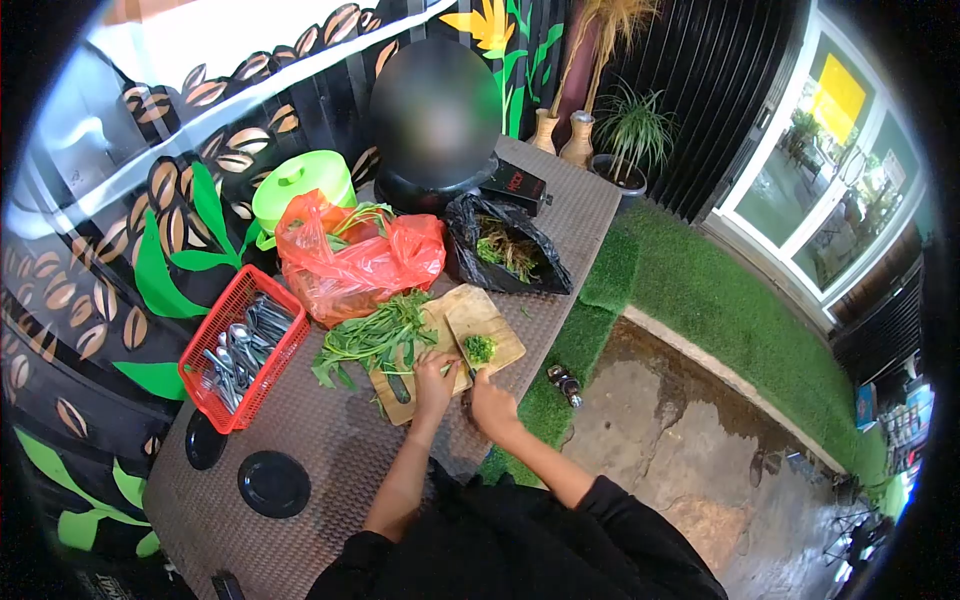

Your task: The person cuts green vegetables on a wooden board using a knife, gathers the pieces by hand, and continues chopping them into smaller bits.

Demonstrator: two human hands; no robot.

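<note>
A wooden cutting board [505, 340] lies on the brown woven table [340, 450]. On its left part, my left hand [434, 384] is closed on the stems of leafy greens [375, 335], which spread over the board's left edge. My right hand [492, 404] is wrapped round the handle of a knife, whose blade [462, 350] points away from me across the board. Chopped greens [480, 348] lie in a small pile just right of the blade.
Behind the board are a red plastic bag [350, 265], a black bag [510, 245] with plant scraps and a light green lidded container [303, 186]. A red basket [243, 345] of cutlery and black plates [273, 484] are at left. The table's right edge is near the board.
</note>
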